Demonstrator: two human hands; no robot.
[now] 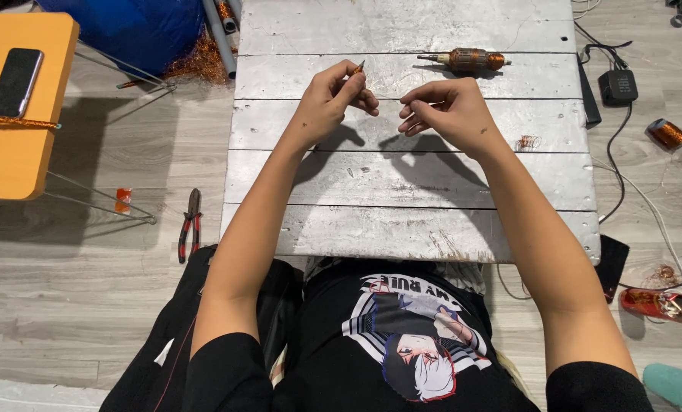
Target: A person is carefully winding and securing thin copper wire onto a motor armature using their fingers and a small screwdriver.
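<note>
My left hand (333, 99) pinches a small copper-coloured piece (357, 69) between thumb and fingers, above a white-painted plank table (402, 175). My right hand (444, 108) is closed close beside it, and a very thin wire (387, 97) seems to run between the two hands. A motor armature (467, 59) with copper windings lies on the table beyond my hands. A small loop of copper wire (528, 141) lies on the boards by my right wrist.
Red-handled pliers (190, 225) lie on the floor at left. An orange table (16, 99) carries a black phone (16, 81). Right of the plank table are a black power adapter (618, 85) with cables, a copper spool (667, 134) and a red tool (661, 304).
</note>
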